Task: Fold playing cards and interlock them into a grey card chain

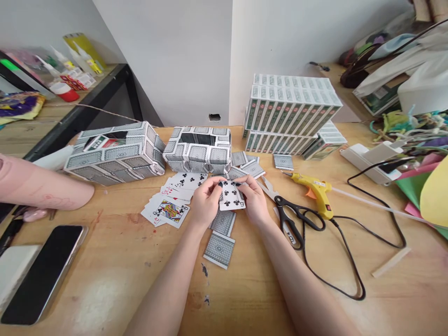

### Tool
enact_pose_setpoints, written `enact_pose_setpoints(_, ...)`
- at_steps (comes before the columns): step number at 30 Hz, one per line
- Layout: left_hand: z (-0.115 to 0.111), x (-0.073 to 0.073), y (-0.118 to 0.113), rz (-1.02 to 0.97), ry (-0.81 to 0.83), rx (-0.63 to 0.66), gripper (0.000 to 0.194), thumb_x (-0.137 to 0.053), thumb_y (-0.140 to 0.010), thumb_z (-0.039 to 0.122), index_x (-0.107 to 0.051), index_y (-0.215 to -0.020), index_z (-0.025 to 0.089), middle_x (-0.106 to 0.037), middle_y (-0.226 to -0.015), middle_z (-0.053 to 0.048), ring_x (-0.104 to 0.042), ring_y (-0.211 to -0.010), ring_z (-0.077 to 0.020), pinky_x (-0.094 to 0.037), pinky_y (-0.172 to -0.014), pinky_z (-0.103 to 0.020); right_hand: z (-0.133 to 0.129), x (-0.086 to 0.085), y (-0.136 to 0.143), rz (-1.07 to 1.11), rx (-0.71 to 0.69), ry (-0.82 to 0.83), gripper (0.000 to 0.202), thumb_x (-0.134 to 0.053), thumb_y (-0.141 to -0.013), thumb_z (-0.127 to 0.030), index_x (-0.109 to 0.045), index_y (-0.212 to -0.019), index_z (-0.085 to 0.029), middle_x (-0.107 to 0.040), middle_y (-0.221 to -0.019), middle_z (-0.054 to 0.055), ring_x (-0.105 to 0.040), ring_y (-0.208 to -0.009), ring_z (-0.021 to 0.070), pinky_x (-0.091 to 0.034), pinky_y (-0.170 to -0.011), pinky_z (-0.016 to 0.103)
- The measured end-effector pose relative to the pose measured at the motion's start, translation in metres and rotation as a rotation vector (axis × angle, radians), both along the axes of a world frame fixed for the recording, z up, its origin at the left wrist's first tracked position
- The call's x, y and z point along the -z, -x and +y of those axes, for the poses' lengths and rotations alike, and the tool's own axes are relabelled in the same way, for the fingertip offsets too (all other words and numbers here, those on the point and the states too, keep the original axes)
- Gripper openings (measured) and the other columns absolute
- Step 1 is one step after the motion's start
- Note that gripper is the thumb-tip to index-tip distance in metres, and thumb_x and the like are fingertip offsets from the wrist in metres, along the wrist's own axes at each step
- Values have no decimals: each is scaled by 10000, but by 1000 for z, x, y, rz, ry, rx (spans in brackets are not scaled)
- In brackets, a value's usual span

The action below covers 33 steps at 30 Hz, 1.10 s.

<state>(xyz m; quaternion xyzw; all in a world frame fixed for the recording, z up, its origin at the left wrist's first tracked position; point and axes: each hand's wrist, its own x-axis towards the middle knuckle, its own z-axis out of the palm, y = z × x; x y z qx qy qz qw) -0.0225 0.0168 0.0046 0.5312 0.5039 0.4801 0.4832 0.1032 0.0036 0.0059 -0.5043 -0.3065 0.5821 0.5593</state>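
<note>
Between both hands is a playing card with club pips, its face toward me. My left hand pinches its left edge, and my right hand pinches the right edge near the top. Below them, folded cards lie back side up on the table. Loose face-up cards are fanned out to the left of my left hand. Several more folded cards lie just beyond my fingers. Black-handled scissors rest to the right of my right hand, partly over another card.
Two boxes built from cards, a long one and a shorter one, stand at the back. Stacked card packs rise behind right. A yellow glue gun with its cord lies right. A phone and pink cylinder are left.
</note>
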Motion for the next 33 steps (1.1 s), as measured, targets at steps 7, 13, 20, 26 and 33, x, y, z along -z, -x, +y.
enact_pose_setpoints(7, 5, 5, 7, 61, -54, 2, 142, -525, -762, 191, -649, -830, 187, -633, -768, -15, -561, -691, -133, -429, -623, -225, 0, -2, 4, -2, -41, 59, 214, -531, -688, -268, -592, -887, -222, -436, -548, -58, -350, -446, 98, -268, -421, 220)
enact_pose_setpoints(13, 7, 8, 9, 107, -106, -4, 135, -513, -772, 180, -646, -793, 191, -636, -785, -16, -570, -733, -146, -430, -669, -243, -1, -5, 2, 89, -107, 132, 273, -504, -664, -274, -636, -888, -195, -420, -522, -46, -356, -434, 100, -271, -395, 215)
enact_pose_setpoints(20, 4, 7, 10, 153, -157, 4, 148, -493, -789, 178, -636, -819, 203, -630, -798, -13, -569, -749, -153, -432, -683, -253, 1, -4, -1, 207, -210, 139, 312, -432, -755, -438, -599, -825, -183, -501, -497, -23, -405, -401, 121, -284, -400, 231)
enact_pose_setpoints(26, 3, 8, 11, 162, -284, 77, 181, -458, -814, 144, -629, -796, 199, -637, -881, -35, -590, -868, -162, -448, -798, -279, 2, -2, -2, 56, -225, 167, 343, -558, -749, -493, -477, -604, -193, -399, -411, -63, -338, -334, 74, -187, -362, 214)
enact_pose_setpoints(33, 6, 8, 15, 194, -334, 96, 212, -438, -777, 81, -616, -751, 191, -642, -847, -26, -591, -858, -153, -450, -794, -277, -1, 0, -3, 283, -429, 250, 356, -700, -657, -467, -535, -677, -152, -516, -507, -36, -488, -422, 79, -300, -404, 197)
